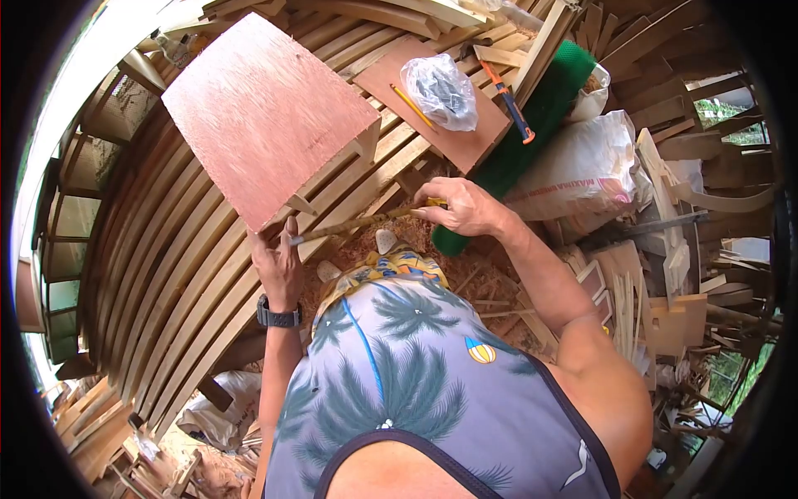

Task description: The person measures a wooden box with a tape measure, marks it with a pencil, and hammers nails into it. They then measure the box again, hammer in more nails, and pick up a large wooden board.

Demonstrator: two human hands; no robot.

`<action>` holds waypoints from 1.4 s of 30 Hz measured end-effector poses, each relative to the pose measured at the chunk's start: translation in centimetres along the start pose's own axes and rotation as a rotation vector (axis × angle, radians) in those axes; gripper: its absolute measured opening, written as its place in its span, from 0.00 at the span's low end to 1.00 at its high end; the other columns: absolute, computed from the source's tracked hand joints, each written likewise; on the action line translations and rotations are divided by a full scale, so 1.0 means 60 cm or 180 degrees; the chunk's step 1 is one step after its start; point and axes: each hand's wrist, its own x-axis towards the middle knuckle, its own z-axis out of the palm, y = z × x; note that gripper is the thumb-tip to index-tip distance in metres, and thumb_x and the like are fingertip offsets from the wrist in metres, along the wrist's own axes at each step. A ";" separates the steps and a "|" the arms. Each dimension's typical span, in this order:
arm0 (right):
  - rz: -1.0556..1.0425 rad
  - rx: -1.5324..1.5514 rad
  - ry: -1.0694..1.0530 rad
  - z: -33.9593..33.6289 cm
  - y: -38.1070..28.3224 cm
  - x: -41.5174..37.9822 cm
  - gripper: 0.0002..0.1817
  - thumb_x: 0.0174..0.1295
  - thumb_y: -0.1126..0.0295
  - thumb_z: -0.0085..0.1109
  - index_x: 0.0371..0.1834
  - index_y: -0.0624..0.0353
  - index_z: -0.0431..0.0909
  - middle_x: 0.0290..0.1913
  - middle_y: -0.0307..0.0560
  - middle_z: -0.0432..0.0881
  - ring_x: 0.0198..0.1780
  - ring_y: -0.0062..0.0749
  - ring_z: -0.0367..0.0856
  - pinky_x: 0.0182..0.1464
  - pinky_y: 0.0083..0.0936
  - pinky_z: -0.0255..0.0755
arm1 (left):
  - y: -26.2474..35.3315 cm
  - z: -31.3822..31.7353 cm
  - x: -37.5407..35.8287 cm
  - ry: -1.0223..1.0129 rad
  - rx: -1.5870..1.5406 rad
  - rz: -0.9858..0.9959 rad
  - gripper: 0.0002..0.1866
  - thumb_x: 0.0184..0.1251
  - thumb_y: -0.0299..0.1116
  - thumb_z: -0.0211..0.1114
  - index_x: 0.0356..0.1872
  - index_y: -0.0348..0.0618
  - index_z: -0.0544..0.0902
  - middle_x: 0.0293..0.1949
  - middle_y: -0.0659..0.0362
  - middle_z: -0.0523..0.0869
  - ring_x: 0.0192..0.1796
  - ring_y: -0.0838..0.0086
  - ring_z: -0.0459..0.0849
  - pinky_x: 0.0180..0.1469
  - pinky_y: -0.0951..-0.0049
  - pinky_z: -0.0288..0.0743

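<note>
In the head view, I see the measuring tape (353,224) stretched crosswise between both hands, left hand (278,268) pinching its end beside the nearer plywood box (270,116), right hand (467,208) grasping its yellow part.

A woodworking workshop, shown by stacked boards (166,249), wood shavings (378,239) and offcuts (632,283).

tape (353,225) marks illeg., bag (434,93) contents unclr
</note>
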 end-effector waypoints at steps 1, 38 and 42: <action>-0.0373 0.0534 0.0300 0.000 -0.009 0.005 0.11 0.67 0.64 0.67 0.45 0.58 0.83 0.42 0.52 0.84 0.46 0.48 0.84 0.49 0.39 0.78 | -0.006 0.006 0.006 0.0252 0.0653 0.0902 0.20 0.72 0.31 0.71 0.59 0.34 0.77 0.46 0.51 0.87 0.44 0.64 0.85 0.46 0.67 0.79; -0.0847 0.2117 0.0480 -0.077 -0.104 0.146 0.11 0.78 0.65 0.59 0.50 0.64 0.82 0.48 0.36 0.83 0.43 0.14 0.76 0.46 0.14 0.73 | 0.001 0.061 0.060 0.1715 0.0229 0.2053 0.38 0.73 0.20 0.63 0.82 0.41 0.58 0.76 0.45 0.71 0.76 0.57 0.72 0.74 0.64 0.68; -0.0923 0.1941 0.0542 -0.077 -0.103 0.146 0.11 0.78 0.65 0.59 0.51 0.62 0.82 0.39 0.32 0.80 0.39 0.12 0.75 0.42 0.13 0.72 | -0.012 0.059 0.066 0.1854 0.0519 0.2243 0.39 0.73 0.21 0.64 0.82 0.42 0.58 0.76 0.46 0.71 0.76 0.59 0.72 0.73 0.65 0.68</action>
